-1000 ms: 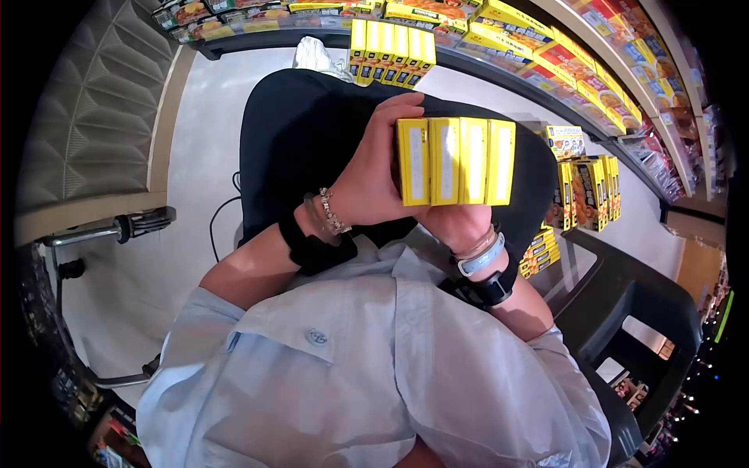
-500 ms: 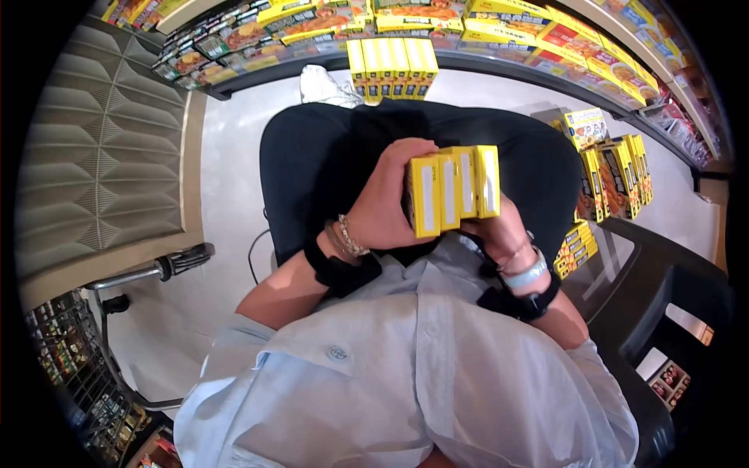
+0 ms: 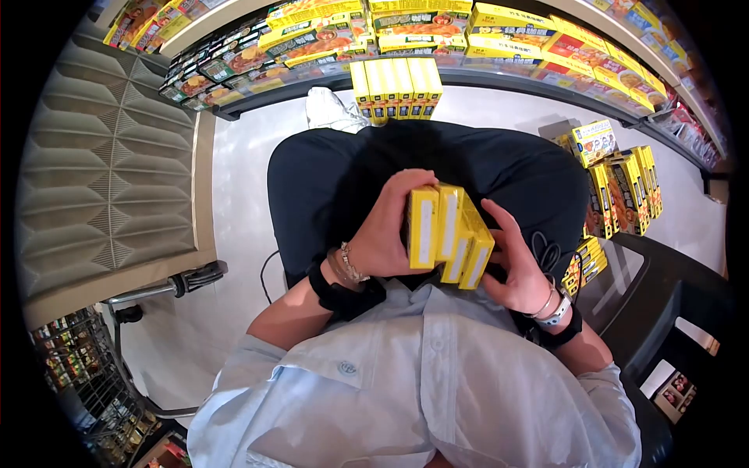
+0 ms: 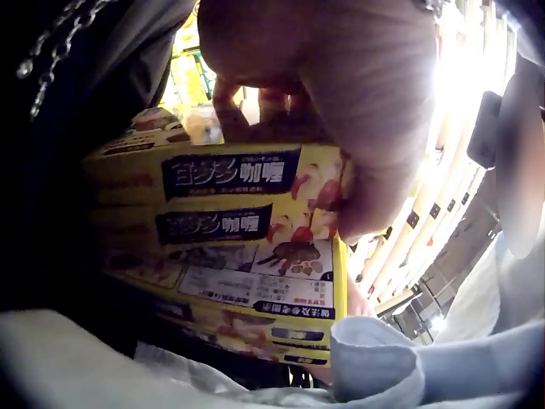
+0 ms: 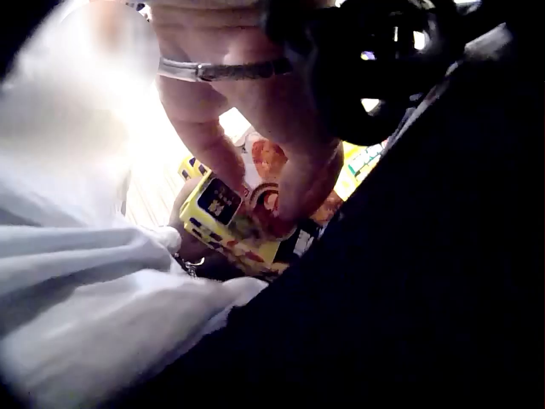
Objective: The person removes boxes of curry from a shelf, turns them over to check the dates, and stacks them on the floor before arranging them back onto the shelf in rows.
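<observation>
Several yellow curry boxes [image 3: 424, 230] stand side by side over the lap, their narrow yellow faces up. The two on the right sit lower, closer to the shirt, than the two on the left. My left hand [image 3: 384, 226] grips the stack from the left, its fingers round the far side. In the left wrist view, printed box faces [image 4: 226, 179] show under that hand. My right hand [image 3: 516, 273] is at the right side, index finger raised off the boxes. In the right wrist view its fingers [image 5: 306, 183] lie against the outermost box's printed face [image 5: 268, 162].
A row of yellow boxes [image 3: 398, 82] stands on the floor ahead, beside a white shoe [image 3: 334, 108]. More boxes [image 3: 624, 191] stand at right. Shelves of boxed goods [image 3: 421, 23] line the front. A black chair or stool [image 3: 663, 273] is at right, a wire cart [image 3: 86, 382] at left.
My right hand has come from beneath the boxes to their right side. The even row has become stepped, with the right-hand boxes shifted toward the body. My left hand keeps its grip.
</observation>
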`<action>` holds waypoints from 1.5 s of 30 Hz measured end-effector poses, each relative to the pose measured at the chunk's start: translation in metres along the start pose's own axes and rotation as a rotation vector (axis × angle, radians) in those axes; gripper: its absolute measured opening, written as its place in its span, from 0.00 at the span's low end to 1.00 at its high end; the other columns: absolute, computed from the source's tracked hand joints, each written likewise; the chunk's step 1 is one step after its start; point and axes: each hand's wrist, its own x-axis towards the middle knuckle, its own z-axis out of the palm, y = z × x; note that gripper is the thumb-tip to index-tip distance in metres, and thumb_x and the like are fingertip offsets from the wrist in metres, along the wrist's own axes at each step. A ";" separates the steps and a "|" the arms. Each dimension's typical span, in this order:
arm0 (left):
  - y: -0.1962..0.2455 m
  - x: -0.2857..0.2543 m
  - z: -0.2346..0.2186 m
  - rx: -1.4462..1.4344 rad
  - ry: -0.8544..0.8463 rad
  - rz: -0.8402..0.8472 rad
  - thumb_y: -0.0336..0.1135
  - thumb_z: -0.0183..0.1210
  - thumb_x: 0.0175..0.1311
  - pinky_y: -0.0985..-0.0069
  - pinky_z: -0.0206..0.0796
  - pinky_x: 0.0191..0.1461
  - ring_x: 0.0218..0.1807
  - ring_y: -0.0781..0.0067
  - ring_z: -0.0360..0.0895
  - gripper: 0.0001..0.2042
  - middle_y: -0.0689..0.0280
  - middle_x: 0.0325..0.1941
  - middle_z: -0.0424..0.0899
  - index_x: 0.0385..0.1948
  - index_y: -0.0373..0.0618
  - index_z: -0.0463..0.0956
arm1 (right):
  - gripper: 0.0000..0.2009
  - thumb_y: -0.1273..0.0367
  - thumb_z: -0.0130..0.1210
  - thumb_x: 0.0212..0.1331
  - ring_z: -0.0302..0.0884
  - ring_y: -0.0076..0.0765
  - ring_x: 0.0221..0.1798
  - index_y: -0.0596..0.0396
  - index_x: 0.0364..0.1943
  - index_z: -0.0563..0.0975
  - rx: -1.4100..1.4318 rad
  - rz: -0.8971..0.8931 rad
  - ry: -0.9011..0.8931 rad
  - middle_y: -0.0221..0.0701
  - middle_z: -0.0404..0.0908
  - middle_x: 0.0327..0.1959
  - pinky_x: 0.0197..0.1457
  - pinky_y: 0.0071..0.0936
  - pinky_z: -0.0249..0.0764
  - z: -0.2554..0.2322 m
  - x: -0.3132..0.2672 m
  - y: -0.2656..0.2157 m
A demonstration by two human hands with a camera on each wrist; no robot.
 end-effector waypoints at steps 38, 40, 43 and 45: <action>0.008 0.200 -0.009 -0.096 -0.106 0.217 0.38 0.70 0.36 0.70 0.59 0.57 0.53 0.62 0.66 0.49 0.53 0.50 0.66 0.58 0.38 0.43 | 0.45 0.80 0.64 0.27 0.59 0.33 0.58 0.53 0.60 0.57 -0.731 -0.508 0.011 0.32 0.64 0.50 0.62 0.26 0.57 -0.155 0.114 -0.117; -0.037 0.213 0.001 -0.120 -0.126 0.163 0.38 0.71 0.35 0.68 0.60 0.58 0.54 0.60 0.66 0.54 0.50 0.51 0.64 0.59 0.42 0.33 | 0.45 0.81 0.63 0.27 0.56 0.34 0.61 0.54 0.60 0.56 -0.758 -0.488 -0.060 0.34 0.62 0.54 0.64 0.29 0.55 -0.171 0.144 -0.093; -0.085 0.218 0.011 -0.030 -0.065 0.124 0.35 0.71 0.33 0.68 0.58 0.58 0.55 0.60 0.64 0.45 0.54 0.50 0.64 0.56 0.43 0.50 | 0.45 0.77 0.66 0.25 0.58 0.36 0.60 0.55 0.59 0.57 -0.801 -0.499 -0.040 0.36 0.63 0.53 0.63 0.31 0.56 -0.188 0.181 -0.044; -0.104 0.218 0.010 0.029 -0.048 0.103 0.35 0.71 0.31 0.68 0.57 0.57 0.54 0.60 0.63 0.39 0.57 0.48 0.65 0.52 0.45 0.60 | 0.44 0.75 0.67 0.24 0.61 0.36 0.58 0.56 0.57 0.59 -0.805 -0.430 -0.050 0.37 0.65 0.51 0.60 0.30 0.59 -0.188 0.195 -0.026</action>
